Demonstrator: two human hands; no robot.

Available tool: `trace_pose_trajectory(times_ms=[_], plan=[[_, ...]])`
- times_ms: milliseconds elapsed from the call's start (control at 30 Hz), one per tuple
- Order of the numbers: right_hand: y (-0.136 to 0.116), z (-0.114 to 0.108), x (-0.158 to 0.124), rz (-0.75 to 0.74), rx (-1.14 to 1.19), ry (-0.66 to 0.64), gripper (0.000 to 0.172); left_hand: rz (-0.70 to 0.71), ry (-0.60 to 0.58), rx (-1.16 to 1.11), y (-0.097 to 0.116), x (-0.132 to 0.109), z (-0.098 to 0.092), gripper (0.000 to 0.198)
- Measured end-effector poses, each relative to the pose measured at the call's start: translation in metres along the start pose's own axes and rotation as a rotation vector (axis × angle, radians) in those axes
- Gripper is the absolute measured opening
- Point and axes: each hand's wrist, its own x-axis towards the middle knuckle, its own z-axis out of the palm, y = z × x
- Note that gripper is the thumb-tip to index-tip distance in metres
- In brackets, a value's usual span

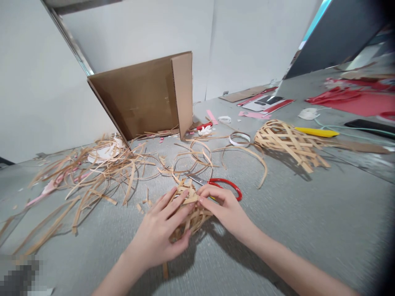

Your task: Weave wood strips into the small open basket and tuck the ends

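Note:
A small woven piece of tan strips point(197, 218) sits on the grey table in front of me. My left hand point(168, 226) is wrapped over its left side, fingers across the weave and thumb at the lower edge. At the upper right of the weave, my right hand point(224, 205) pinches a strip between thumb and index finger. Red-handled scissors point(228, 183) lie just beyond my right hand, their blades pointing left. A larger woven piece point(282, 139) rests farther off to the right, with loose strip ends toward me.
Loose strips point(129, 168) are scattered over the left and middle. A cardboard piece point(142, 98) stands upright at the back. A tape roll point(240, 139), a yellow tool point(317, 132) and red material point(361, 100) lie to the right.

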Motion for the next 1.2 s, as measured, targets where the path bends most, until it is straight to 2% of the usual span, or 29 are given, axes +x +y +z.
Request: trace_pose_trajectory(times_ms=[233,433,500,667,800,900,1000,1100,1200], plan=[[0.008,0.006,-0.001,0.251,0.257,0.037,0.028,0.012,0.029,0.0,-0.003,-0.001,0.0,0.048],[0.005,0.004,0.003,0.294,0.374,0.004,0.037,0.018,-0.022,0.045,-0.002,-0.003,-0.004,0.055],[0.005,0.003,0.004,0.283,0.369,0.022,0.036,0.004,-0.001,0.069,-0.002,-0.007,-0.005,0.06],[0.007,0.004,0.002,0.253,0.31,0.061,0.031,-0.204,0.092,-0.013,-0.007,-0.035,0.003,0.077],[0.001,0.012,0.007,0.228,0.242,0.023,0.029,-0.39,0.153,-0.217,-0.006,-0.061,0.02,0.074],[-0.009,0.016,0.005,0.158,0.173,0.034,0.034,-0.525,0.259,-0.307,0.0,-0.076,0.029,0.073],[-0.011,0.023,-0.019,0.061,0.046,0.137,0.033,-0.67,0.364,-0.42,0.008,-0.09,0.033,0.068],[0.008,0.042,-0.063,-0.076,-0.217,0.284,0.029,-0.748,0.419,-0.6,0.013,-0.107,0.037,0.065],[0.04,0.081,-0.105,-0.129,-0.306,0.234,0.043,-0.786,0.495,-0.702,0.018,-0.122,0.04,0.059]])
